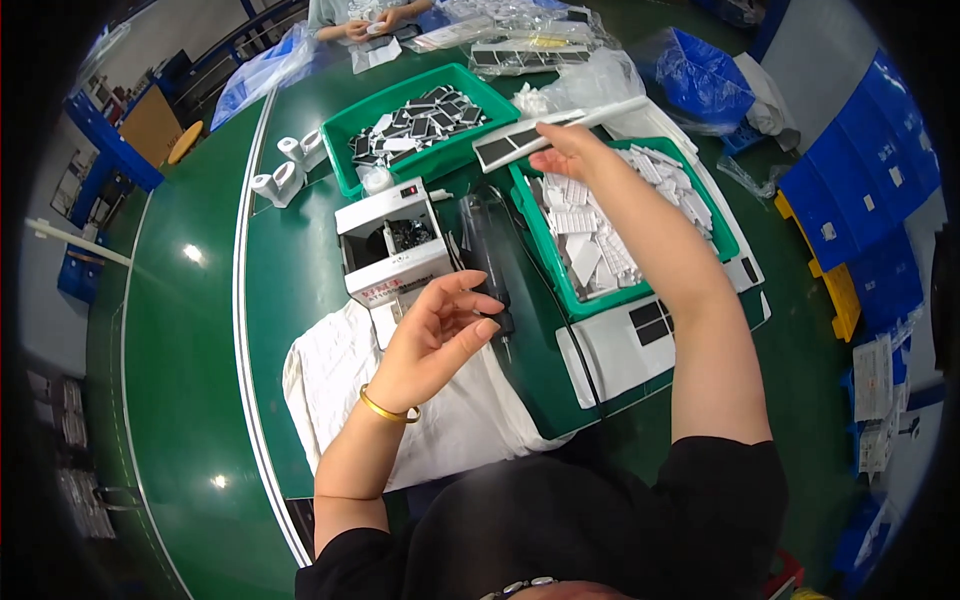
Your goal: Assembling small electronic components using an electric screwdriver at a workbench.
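My left hand (437, 335) hovers over the near side of the table, fingers loosely curled and apart, holding nothing I can see. Just beyond its fingertips a dark electric screwdriver (484, 240) lies on the green tabletop. A white box-shaped machine (402, 276) with small dark pieces inside stands left of the screwdriver. My right hand (568, 155) reaches to the far edge of the right green bin (560, 285), its fingers apart. Those fingers overlap a white strip with black squares (500, 150); whether they touch it I cannot tell. White flat plastic parts (590, 240) fill that bin.
Another green bin (340, 150) holds black-and-white pieces. White rolls (280, 182) stand left of it. White cloth (335, 370) covers the near table edge. A white panel (610, 360) lies under the right bin. Across the table, a person's hands (368, 27) hold something small and white.
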Tool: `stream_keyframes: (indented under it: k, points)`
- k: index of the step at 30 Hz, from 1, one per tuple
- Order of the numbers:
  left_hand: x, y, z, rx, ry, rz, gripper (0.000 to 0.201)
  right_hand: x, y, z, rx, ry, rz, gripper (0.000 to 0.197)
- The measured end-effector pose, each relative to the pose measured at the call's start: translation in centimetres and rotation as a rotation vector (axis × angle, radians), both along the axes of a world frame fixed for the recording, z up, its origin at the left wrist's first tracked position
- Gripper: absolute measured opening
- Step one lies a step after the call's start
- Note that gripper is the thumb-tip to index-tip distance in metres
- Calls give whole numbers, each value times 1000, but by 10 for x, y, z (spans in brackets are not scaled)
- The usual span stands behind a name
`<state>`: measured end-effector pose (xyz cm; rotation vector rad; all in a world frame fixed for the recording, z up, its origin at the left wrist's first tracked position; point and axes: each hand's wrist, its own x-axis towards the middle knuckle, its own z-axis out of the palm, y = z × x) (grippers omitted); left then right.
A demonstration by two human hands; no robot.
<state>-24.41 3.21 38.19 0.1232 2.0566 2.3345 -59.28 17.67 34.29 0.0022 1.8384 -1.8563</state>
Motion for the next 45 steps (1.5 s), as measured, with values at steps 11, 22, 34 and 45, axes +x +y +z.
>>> stream_keyframes:
  k: [11,22,34,45]
  points:
    - [10,64,-38,-725,413,-105,30,144,180,70,422,478,93,36]
    - [0,131,-91,-1282,447,-82,25,203,315,-55,1241,465,-201,72]
    - [15,122,-69,-1424,298,85,51,253,269,-77,822,610,-148,60]
    - [-47,166,-110,-1115,529,-201,49,270,256,-64,954,1171,-84,48]
